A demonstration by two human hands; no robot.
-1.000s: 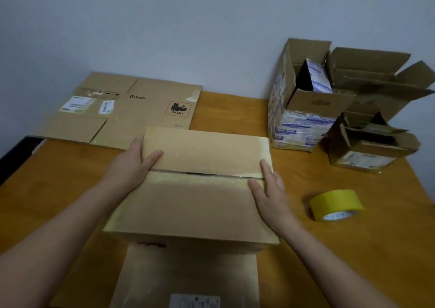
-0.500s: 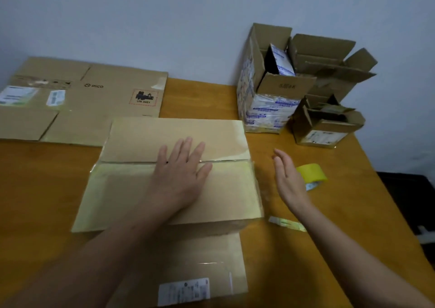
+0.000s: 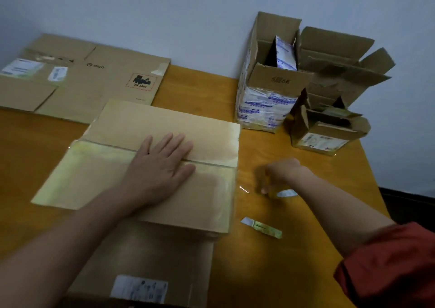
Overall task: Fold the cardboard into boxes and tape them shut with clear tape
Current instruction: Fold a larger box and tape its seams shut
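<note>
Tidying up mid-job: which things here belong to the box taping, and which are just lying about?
In use: box, pressed by left hand; tape roll, gripped by right hand; flat cardboard, unfolded.
Lying about: tall open box; wide open box; small open box; small yellow-green object.

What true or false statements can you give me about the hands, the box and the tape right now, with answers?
1. The left hand lies flat on the box, across the seam between its top flaps. True.
2. The right hand holds the cutter. False: the cutter lies on the table, and the right hand is curled over the tape roll.
3. The flattened cardboard lies at the back left of the table. True.
4. The small boxes at the back right are taped shut. False: their flaps stand open.
</note>
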